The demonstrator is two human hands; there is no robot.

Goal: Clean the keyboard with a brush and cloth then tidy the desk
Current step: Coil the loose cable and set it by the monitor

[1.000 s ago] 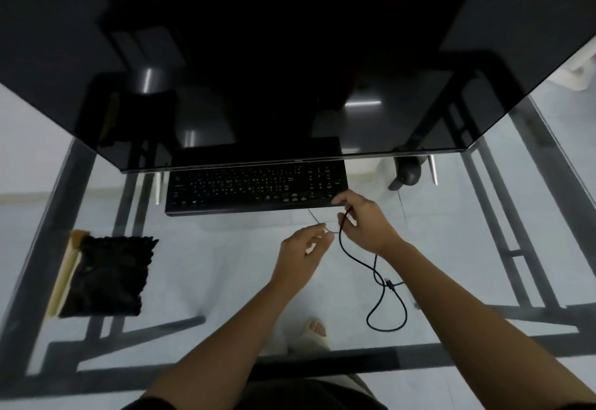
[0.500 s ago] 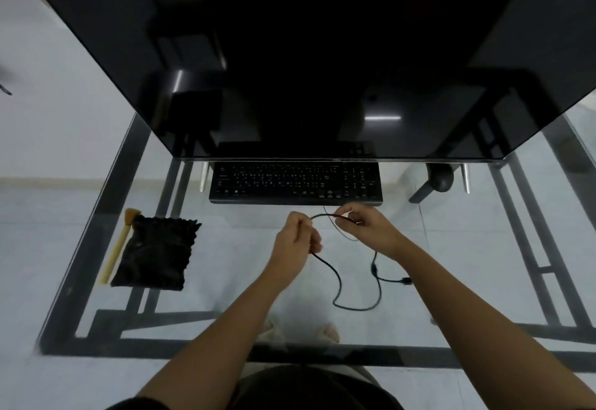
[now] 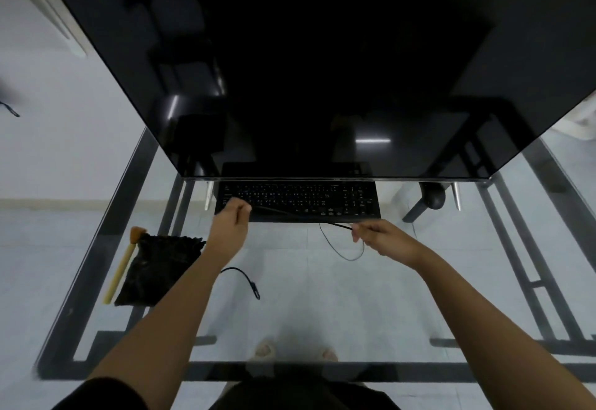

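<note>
Both hands (image 3: pixel 229 228) (image 3: pixel 385 238) pinch cable (image 3: pixel 283 212) taut above desk (image 3: pixel 290 296) front of keyboard (image 3: pixel 348 201); cable light, limp, best gathered in loops

Both hands (image 3: pixel 227 232) (image 3: pixel 388 238) pinch a black cable (image 3: pixel 290 212) stretched across the keyboard (image 3: pixel 338 198); cloth (image 3: pixel 158 271) and brush (image 3: pixel 124 262) lie left (touching).

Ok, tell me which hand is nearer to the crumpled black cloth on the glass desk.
Left. The left hand pinches the thin black cable just right of and beyond the crumpled black cloth; the right hand grips the cable much farther right.
</note>
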